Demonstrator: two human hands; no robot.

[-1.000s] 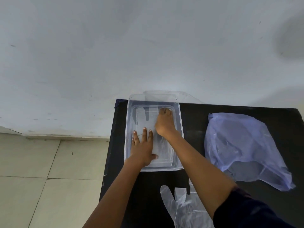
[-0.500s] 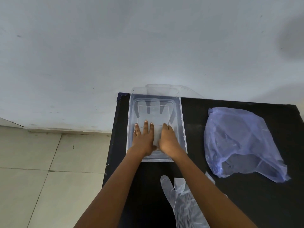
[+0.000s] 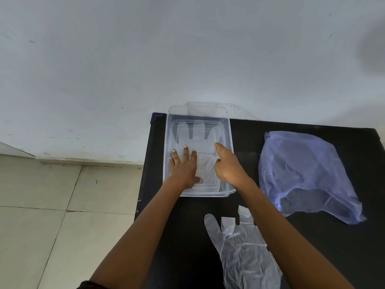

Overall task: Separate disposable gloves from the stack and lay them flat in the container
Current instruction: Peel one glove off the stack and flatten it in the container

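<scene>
A clear plastic container (image 3: 230, 142) stands at the far left corner of the black table (image 3: 312, 236). A see-through glove (image 3: 198, 134) lies flat inside it, fingers toward the wall. My left hand (image 3: 184, 166) presses flat on the glove's near part, fingers spread. My right hand (image 3: 228, 163) hovers at the container's right wall, fingers loosely apart, holding nothing. A stack of clear gloves (image 3: 243, 251) lies on the table near me, partly hidden under my right forearm.
A crumpled bluish plastic bag (image 3: 308, 174) lies to the right of the container. The clear lid (image 3: 208, 109) leans against the wall behind the container. The table's left edge drops to a tiled floor (image 3: 52, 215).
My right hand slid from the glove's far end toward me, then lifted off and moved right to the container's wall. My left hand stayed pressed on the glove.
</scene>
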